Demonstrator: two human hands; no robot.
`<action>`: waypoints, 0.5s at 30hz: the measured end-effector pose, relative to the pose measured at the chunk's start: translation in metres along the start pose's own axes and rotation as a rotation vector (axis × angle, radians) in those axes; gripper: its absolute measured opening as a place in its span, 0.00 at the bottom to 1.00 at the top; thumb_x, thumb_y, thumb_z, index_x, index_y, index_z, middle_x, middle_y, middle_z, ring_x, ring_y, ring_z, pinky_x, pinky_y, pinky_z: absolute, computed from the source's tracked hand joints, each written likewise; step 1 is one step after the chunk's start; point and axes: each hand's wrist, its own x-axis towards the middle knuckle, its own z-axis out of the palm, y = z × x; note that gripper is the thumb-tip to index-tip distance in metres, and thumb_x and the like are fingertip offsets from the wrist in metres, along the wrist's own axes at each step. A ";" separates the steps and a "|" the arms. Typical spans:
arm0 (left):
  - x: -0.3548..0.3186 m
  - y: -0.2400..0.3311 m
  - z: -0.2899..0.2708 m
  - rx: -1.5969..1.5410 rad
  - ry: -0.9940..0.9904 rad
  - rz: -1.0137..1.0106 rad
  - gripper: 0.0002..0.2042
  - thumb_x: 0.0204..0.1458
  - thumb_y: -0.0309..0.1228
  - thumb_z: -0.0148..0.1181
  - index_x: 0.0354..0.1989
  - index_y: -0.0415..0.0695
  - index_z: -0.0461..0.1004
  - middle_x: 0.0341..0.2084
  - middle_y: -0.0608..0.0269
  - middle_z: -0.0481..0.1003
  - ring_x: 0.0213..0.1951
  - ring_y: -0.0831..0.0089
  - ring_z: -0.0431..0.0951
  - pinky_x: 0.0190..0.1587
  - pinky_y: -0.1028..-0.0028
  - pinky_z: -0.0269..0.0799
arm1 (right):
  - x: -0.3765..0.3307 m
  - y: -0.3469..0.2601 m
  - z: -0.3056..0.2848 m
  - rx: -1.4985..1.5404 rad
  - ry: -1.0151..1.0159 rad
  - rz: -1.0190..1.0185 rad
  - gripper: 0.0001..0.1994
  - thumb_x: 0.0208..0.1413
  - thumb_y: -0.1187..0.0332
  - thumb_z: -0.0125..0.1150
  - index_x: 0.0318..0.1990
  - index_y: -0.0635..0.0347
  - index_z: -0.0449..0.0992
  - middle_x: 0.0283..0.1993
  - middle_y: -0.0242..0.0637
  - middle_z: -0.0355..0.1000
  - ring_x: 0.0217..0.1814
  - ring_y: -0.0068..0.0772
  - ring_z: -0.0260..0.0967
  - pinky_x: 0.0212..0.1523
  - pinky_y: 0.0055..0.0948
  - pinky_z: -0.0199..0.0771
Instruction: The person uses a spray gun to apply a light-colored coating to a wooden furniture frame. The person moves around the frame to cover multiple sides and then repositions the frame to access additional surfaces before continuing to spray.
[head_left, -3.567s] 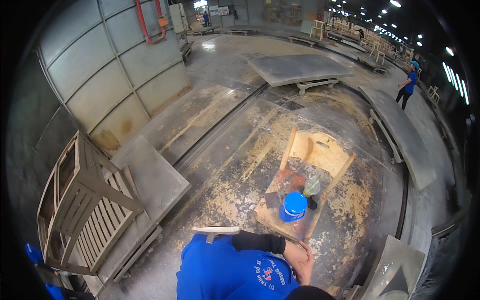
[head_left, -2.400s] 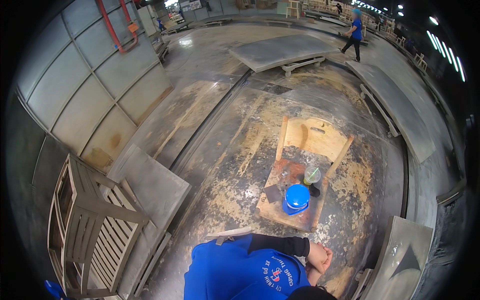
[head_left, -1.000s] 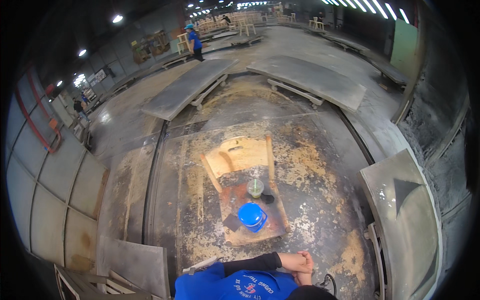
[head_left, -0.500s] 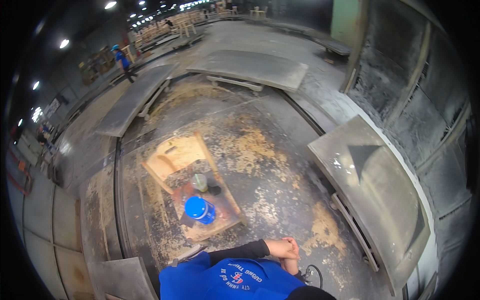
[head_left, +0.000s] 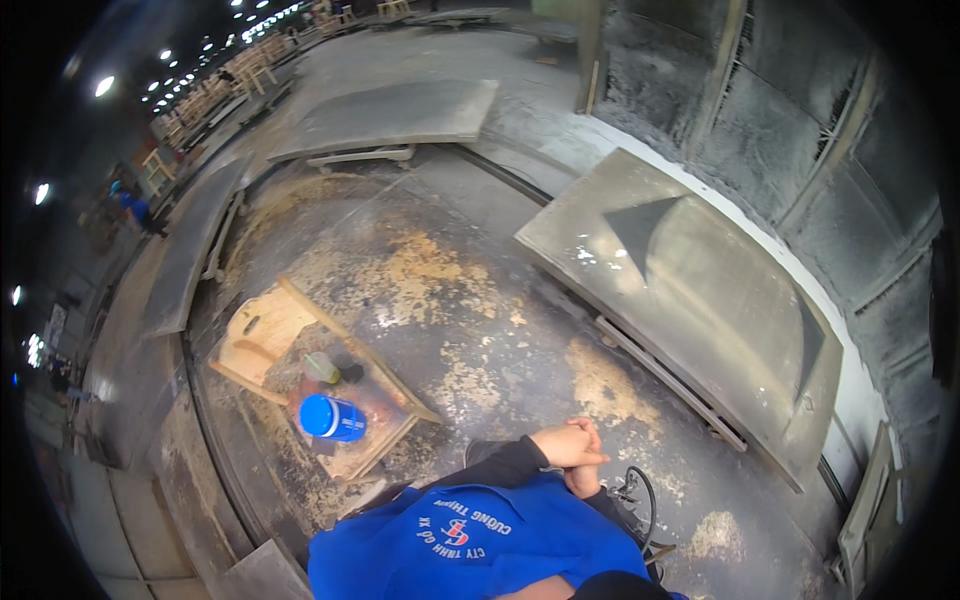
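Observation:
In front of my body, my left hand (head_left: 560, 445) and my right hand (head_left: 582, 481) are clasped together, fingers closed around each other. No tool or object shows in them. Both arms wear black sleeves beneath a blue shirt (head_left: 400, 540). To the left of my hands, apart from them, stands a low wooden chair (head_left: 262, 325) with a worn, stained seat. On that seat are a blue lidded jug (head_left: 335, 418) and, behind it, a clear plastic cup (head_left: 321, 368) with something green in it.
Large grey flat carts (head_left: 690, 290) stand at the right, another cart (head_left: 390, 112) at the far side and one (head_left: 200, 240) at the left. A floor rail (head_left: 500, 172) runs past them. Dusty wall panels (head_left: 770, 90) line the right. A person in blue (head_left: 135, 207) is far left.
My view has swung right, so the chair, jug and carts sit further left in it. My hands remain together, their fingers now more folded. The distant person also appears further left.

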 end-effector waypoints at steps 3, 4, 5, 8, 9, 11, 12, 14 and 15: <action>0.010 0.006 -0.016 0.002 -0.019 0.001 0.32 0.61 0.57 0.50 0.29 0.33 0.79 0.25 0.41 0.79 0.31 0.46 0.79 0.38 0.56 0.74 | 0.015 -0.006 -0.010 -0.046 -0.020 -0.049 0.13 0.64 0.63 0.54 0.52 0.60 0.70 0.45 0.30 0.69 0.46 0.19 0.68 0.46 0.22 0.73; 0.011 0.008 -0.023 -0.002 -0.037 -0.022 0.32 0.62 0.57 0.50 0.29 0.33 0.79 0.25 0.42 0.79 0.31 0.46 0.79 0.38 0.57 0.74 | 0.022 -0.006 -0.011 -0.062 -0.044 -0.065 0.13 0.64 0.64 0.55 0.52 0.60 0.70 0.45 0.30 0.69 0.47 0.19 0.68 0.46 0.22 0.72; 0.011 0.009 -0.027 -0.013 -0.059 -0.045 0.32 0.62 0.57 0.50 0.29 0.33 0.79 0.25 0.42 0.79 0.31 0.47 0.79 0.38 0.57 0.75 | 0.027 -0.005 -0.011 -0.057 -0.062 -0.086 0.13 0.63 0.65 0.56 0.52 0.60 0.70 0.45 0.30 0.69 0.47 0.19 0.68 0.46 0.22 0.72; 0.016 0.010 -0.041 0.047 -0.037 0.041 0.32 0.61 0.56 0.52 0.30 0.33 0.79 0.25 0.42 0.79 0.31 0.48 0.80 0.38 0.57 0.75 | 0.040 -0.006 -0.010 -0.176 -0.038 -0.188 0.12 0.57 0.69 0.56 0.49 0.59 0.72 0.45 0.29 0.70 0.47 0.20 0.68 0.48 0.22 0.71; 0.021 0.010 -0.044 0.047 -0.050 0.088 0.31 0.61 0.56 0.52 0.30 0.33 0.79 0.25 0.42 0.79 0.32 0.48 0.80 0.38 0.57 0.75 | 0.045 -0.009 -0.011 -0.213 -0.025 -0.266 0.12 0.56 0.70 0.56 0.48 0.59 0.72 0.45 0.30 0.70 0.48 0.20 0.68 0.49 0.23 0.71; 0.030 0.005 -0.051 0.119 -0.121 0.040 0.31 0.62 0.56 0.53 0.32 0.32 0.79 0.27 0.39 0.79 0.34 0.48 0.82 0.41 0.57 0.76 | 0.052 -0.009 -0.007 -0.118 -0.044 -0.248 0.10 0.58 0.72 0.57 0.47 0.57 0.72 0.45 0.28 0.70 0.48 0.19 0.67 0.50 0.23 0.69; 0.033 0.002 -0.054 0.135 -0.131 0.046 0.31 0.63 0.55 0.53 0.34 0.32 0.80 0.28 0.38 0.80 0.36 0.48 0.82 0.43 0.58 0.76 | 0.057 -0.010 -0.005 -0.089 -0.035 -0.242 0.10 0.58 0.72 0.57 0.47 0.57 0.72 0.45 0.28 0.70 0.48 0.19 0.67 0.50 0.23 0.69; 0.038 -0.005 -0.060 0.137 -0.120 0.066 0.28 0.62 0.52 0.55 0.36 0.32 0.80 0.29 0.39 0.80 0.38 0.48 0.82 0.44 0.59 0.76 | 0.064 -0.011 0.000 -0.091 -0.053 -0.263 0.10 0.58 0.71 0.57 0.47 0.57 0.72 0.45 0.28 0.71 0.49 0.20 0.67 0.51 0.23 0.69; 0.036 -0.008 -0.062 0.155 -0.100 0.061 0.28 0.62 0.52 0.56 0.35 0.31 0.80 0.28 0.40 0.80 0.37 0.50 0.82 0.42 0.59 0.75 | 0.067 -0.009 0.005 -0.093 -0.067 -0.270 0.10 0.59 0.71 0.57 0.47 0.57 0.72 0.45 0.28 0.71 0.49 0.20 0.67 0.51 0.23 0.69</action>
